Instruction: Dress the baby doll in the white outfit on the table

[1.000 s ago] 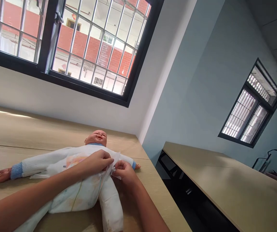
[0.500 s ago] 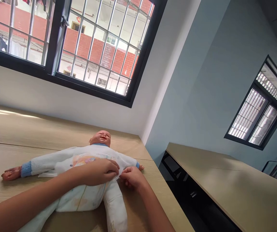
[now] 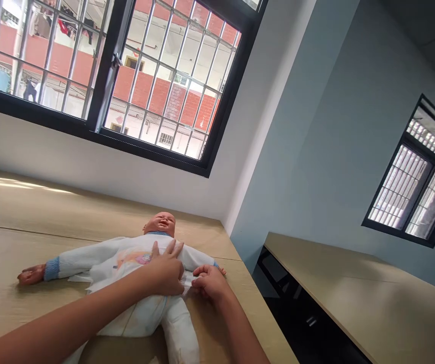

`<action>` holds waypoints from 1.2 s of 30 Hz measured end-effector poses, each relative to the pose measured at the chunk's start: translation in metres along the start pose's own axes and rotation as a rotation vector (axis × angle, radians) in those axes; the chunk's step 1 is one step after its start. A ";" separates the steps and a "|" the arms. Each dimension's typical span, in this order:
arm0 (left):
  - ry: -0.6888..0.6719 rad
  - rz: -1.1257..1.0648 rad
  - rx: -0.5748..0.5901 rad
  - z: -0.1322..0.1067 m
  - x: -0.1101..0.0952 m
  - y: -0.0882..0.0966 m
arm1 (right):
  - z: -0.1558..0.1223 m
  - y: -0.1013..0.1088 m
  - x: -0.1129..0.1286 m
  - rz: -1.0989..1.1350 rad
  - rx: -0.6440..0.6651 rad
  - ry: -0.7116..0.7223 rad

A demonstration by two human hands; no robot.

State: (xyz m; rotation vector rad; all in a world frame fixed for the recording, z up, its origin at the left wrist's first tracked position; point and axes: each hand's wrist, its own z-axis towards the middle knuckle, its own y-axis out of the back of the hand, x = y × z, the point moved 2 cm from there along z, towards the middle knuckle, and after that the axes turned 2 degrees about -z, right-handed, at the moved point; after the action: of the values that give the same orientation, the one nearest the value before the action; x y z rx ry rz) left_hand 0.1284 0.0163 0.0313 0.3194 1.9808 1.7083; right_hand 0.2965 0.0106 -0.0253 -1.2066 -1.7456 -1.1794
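Note:
A baby doll [image 3: 160, 223] in a white suit with blue cuffs lies on its back on a wooden table [image 3: 8, 253], arms spread. A white diaper [image 3: 134, 260] with a coloured print covers its belly. My left hand [image 3: 166, 270] lies flat on the diaper, fingers stretched towards the doll's chest. My right hand [image 3: 210, 280] is at the doll's right side, fingers pinched on the diaper's side tab next to my left hand.
A barred window [image 3: 134, 76] runs above the table's far wall. A second wooden table [image 3: 354, 288] stands to the right across a dark gap [image 3: 301, 318]. A smaller window [image 3: 415, 187] is in the right wall.
My left hand has gone from curled on the diaper to flat with fingers extended. My right hand stays pinched at the diaper's side. The view shifted slightly right.

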 end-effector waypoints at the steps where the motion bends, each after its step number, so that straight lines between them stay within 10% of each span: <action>1: 0.046 0.006 0.008 -0.001 0.000 0.002 | 0.002 0.001 -0.001 0.021 0.005 0.000; 11: 0.252 0.065 0.070 0.001 -0.006 0.006 | -0.002 0.009 0.003 0.119 0.090 0.055; 20: 0.183 -0.046 -0.022 -0.003 -0.006 0.005 | -0.006 -0.026 0.021 0.221 0.185 0.297; 26: 0.193 -0.181 -0.152 -0.004 0.000 0.002 | 0.009 -0.044 0.034 0.235 0.158 0.308; 36: 0.126 -0.432 -0.233 -0.001 0.010 -0.004 | 0.023 -0.046 0.059 0.121 0.465 0.206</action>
State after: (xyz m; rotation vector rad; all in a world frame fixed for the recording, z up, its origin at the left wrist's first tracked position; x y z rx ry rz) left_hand 0.1197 0.0194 0.0250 -0.2846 1.7473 1.6752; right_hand 0.2332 0.0434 0.0068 -0.8636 -1.6451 -0.7398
